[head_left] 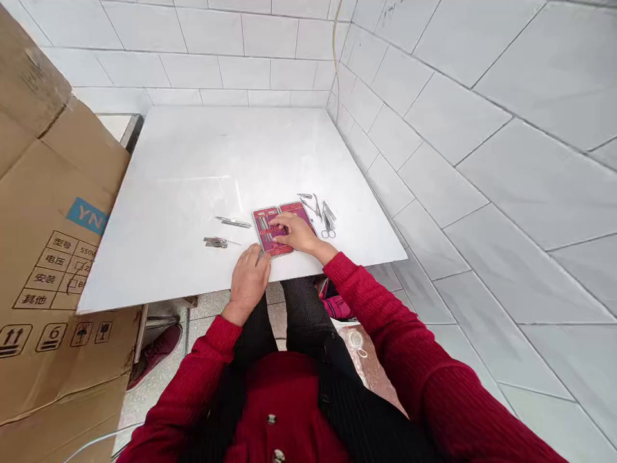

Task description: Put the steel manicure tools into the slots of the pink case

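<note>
An open manicure case (281,248) with a red and magenta lining lies near the table's front edge. Slim metal tools sit in its left half. My left hand (249,276) is closed on the case's near left corner, its fingertips on the rim. Over the middle of the case, my right hand (296,231) bends its fingers and thumb down at the tool slots; what lies between them is too small to make out. Left of the case are thin metal tools (233,222) and nail clippers (214,242). On its right lie small scissors (328,232) and nippers (315,206).
The white table (193,154) meets tiled walls (270,38) at the back and right. A tall cardboard box (62,257) stands against its left side. A thin cable (334,38) hangs in the corner. Below the right front edge is a pink item (337,307).
</note>
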